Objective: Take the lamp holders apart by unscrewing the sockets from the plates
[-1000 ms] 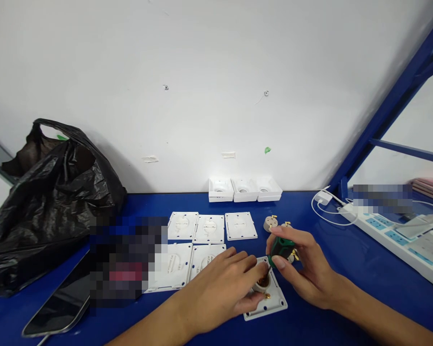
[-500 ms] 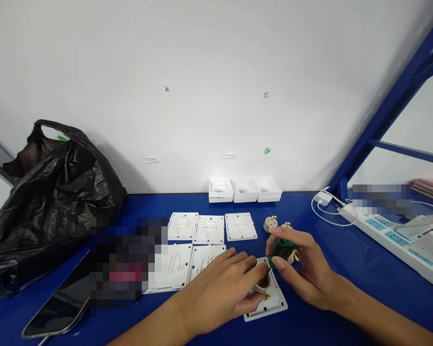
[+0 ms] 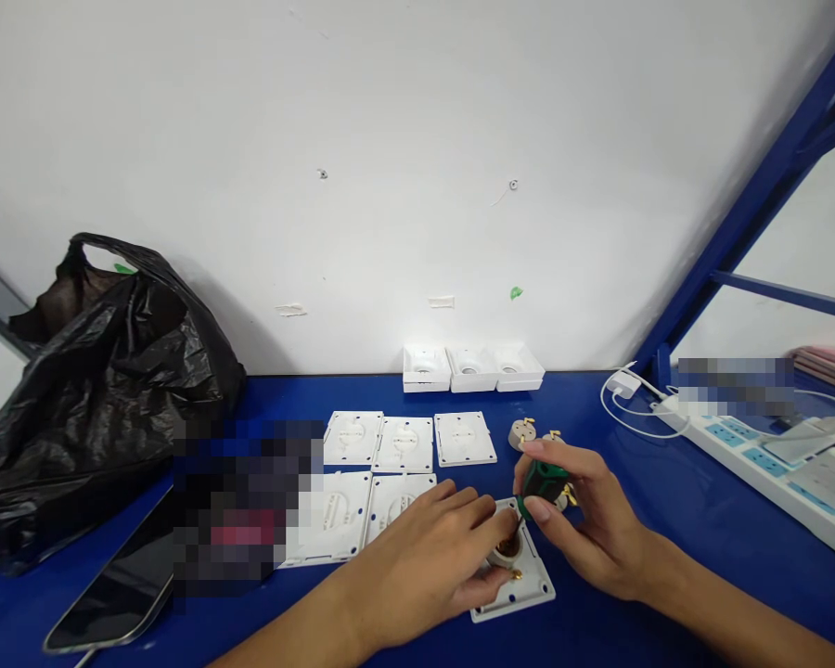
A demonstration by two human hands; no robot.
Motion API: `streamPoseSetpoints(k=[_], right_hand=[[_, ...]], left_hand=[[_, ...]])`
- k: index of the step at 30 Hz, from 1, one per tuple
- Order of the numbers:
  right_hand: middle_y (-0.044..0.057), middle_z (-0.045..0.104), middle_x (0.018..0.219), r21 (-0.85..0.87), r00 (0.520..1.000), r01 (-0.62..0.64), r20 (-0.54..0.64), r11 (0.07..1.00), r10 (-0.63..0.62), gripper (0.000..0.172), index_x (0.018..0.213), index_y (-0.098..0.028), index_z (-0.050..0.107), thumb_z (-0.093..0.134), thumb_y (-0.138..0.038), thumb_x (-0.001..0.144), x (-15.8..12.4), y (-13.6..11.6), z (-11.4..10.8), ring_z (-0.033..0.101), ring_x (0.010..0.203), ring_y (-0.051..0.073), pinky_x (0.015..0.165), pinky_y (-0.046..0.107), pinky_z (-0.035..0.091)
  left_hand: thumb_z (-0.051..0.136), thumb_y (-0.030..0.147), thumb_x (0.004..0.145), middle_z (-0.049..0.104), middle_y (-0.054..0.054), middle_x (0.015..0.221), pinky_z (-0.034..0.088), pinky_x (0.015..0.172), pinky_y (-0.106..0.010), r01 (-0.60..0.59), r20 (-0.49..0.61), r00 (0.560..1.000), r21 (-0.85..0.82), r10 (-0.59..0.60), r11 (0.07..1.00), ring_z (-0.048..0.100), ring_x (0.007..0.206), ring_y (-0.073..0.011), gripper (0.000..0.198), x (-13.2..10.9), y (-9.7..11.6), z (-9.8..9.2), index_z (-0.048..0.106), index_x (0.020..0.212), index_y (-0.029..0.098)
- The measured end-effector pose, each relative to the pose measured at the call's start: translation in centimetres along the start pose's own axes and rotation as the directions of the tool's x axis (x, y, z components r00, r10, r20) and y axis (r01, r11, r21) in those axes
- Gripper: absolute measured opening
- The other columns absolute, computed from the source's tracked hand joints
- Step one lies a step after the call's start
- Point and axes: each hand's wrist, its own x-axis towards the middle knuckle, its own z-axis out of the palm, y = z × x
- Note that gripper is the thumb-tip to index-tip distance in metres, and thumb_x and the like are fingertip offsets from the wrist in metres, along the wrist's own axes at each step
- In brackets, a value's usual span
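Observation:
My left hand (image 3: 452, 547) grips a round lamp socket (image 3: 507, 555), pale outside and brown-gold inside, with a brass tab at its front. The socket sits on a square white plastic plate (image 3: 529, 584). In my right hand (image 3: 584, 520) is a short screwdriver (image 3: 544, 481) with a green and black handle, closed between thumb and fingers. Its shaft slants down to the left toward the socket; the tip is hidden by the socket and my left fingers. Behind my right hand stand more pale round sockets (image 3: 521, 434) with brass tabs, partly covered by the hand.
Several white square plates (image 3: 402, 445) lie left of centre. White square boxes (image 3: 473, 369) line the wall. A black plastic bag (image 3: 111, 390) and a dark phone-like device (image 3: 115, 580) are at left. A power strip (image 3: 772, 464) with white cables runs along the right.
Almost nothing differs. Both hands keep their places on the socket and screwdriver, and the whole view has shifted very slightly.

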Motion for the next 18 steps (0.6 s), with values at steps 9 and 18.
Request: streamPoseSetpoints(k=[9, 18], right_hand=[[0.005, 0.068, 0.103, 0.003, 1.000, 0.009, -0.013, 1.000, -0.009, 0.059, 0.156, -0.030, 0.041, 0.058, -0.014, 0.101, 0.26, -0.12, 0.00, 0.072, 0.083, 0.018, 0.068, 0.030, 0.063], [0.005, 0.068, 0.103, -0.009, 1.000, 0.004, -0.008, 1.000, -0.004, 0.056, 0.154, -0.029, 0.041, 0.058, -0.016, 0.102, 0.12, -0.13, 0.00, 0.072, 0.084, 0.018, 0.069, 0.029, 0.063]], left_hand=[[0.078, 0.033, 0.098, 0.072, -0.001, 0.100, 0.055, 0.088, -0.039, 0.013, 0.016, 1.000, -0.004, -0.013, 1.000, 0.073, 0.090, -0.0245, 0.029, 0.07, 0.17, -0.06, 0.056, 0.114, 0.022], [0.079, 0.032, 0.097, 0.072, -0.001, 0.099, 0.055, 0.088, -0.040, 0.024, 0.020, 1.000, 0.002, -0.024, 1.000, 0.073, 0.090, -0.0246, 0.030, 0.10, 0.24, -0.20, 0.055, 0.113, 0.022]])
